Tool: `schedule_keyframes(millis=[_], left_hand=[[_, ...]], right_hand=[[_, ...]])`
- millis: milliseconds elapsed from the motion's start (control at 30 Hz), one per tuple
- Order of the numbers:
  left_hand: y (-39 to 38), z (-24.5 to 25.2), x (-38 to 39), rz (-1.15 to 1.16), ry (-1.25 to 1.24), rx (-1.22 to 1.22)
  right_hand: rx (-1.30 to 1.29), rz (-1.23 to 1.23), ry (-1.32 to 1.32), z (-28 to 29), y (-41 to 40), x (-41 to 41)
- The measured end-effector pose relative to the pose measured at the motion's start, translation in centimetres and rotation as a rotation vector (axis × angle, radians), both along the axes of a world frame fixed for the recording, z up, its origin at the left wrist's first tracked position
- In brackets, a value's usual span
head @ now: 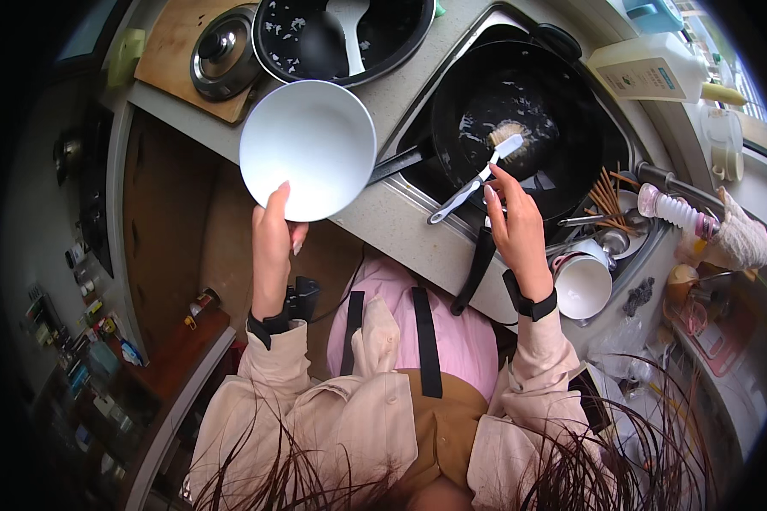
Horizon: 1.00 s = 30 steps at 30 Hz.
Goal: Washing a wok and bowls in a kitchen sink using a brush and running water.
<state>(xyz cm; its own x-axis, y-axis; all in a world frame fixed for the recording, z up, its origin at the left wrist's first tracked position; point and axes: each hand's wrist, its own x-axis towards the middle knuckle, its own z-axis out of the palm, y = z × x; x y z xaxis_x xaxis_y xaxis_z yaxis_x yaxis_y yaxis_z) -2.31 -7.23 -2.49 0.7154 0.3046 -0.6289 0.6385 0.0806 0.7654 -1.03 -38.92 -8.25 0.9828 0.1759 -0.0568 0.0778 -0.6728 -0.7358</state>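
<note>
My left hand (273, 233) grips a white bowl (310, 147) by its near rim, thumb over the inside and fingers beneath. The bowl's inner face is turned up towards me. My right hand (516, 223) is over the near edge of a black wok (575, 121), fingers apart. Its index fingertip is close beside the grey and white handle of a dish brush (463, 198); whether they touch is hard to tell. The brush lies across the wok's rim, its bristle head (506, 137) inside the wok, where wet, shiny patches show.
A black pot (307, 61) with a white rice paddle (351, 38) and white bits stands left. Beside it, a lid (224, 54) lies on a wooden board (160, 38). Chopsticks (607, 198), ladles and a white cup (581, 287) crowd the right, near a faucet hose (677, 211).
</note>
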Motion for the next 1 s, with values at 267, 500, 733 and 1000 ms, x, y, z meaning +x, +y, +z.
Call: schedule_keyframes(millis=[267, 500, 733, 1000], left_hand=[[3.7, -2.8, 0.2, 0.001, 0.051, -0.022], [4.4, -4.1, -0.1, -0.037, 0.123, 0.073], [5.8, -4.7, 0.0, -0.047, 0.178, 0.025], [4.0, -2.5, 0.5, -0.215, 0.255, 0.110]], right_hand=[[0.067, 0.154, -0.081, 0.2, 3.8, 0.3], [0.048, 0.192, -0.072, 0.0, 5.1, -0.9], [0.056, 0.153, -0.090, -0.7, 3.5, -1.4], [-0.043, -0.285, -0.011, -1.2, -4.6, -5.0]])
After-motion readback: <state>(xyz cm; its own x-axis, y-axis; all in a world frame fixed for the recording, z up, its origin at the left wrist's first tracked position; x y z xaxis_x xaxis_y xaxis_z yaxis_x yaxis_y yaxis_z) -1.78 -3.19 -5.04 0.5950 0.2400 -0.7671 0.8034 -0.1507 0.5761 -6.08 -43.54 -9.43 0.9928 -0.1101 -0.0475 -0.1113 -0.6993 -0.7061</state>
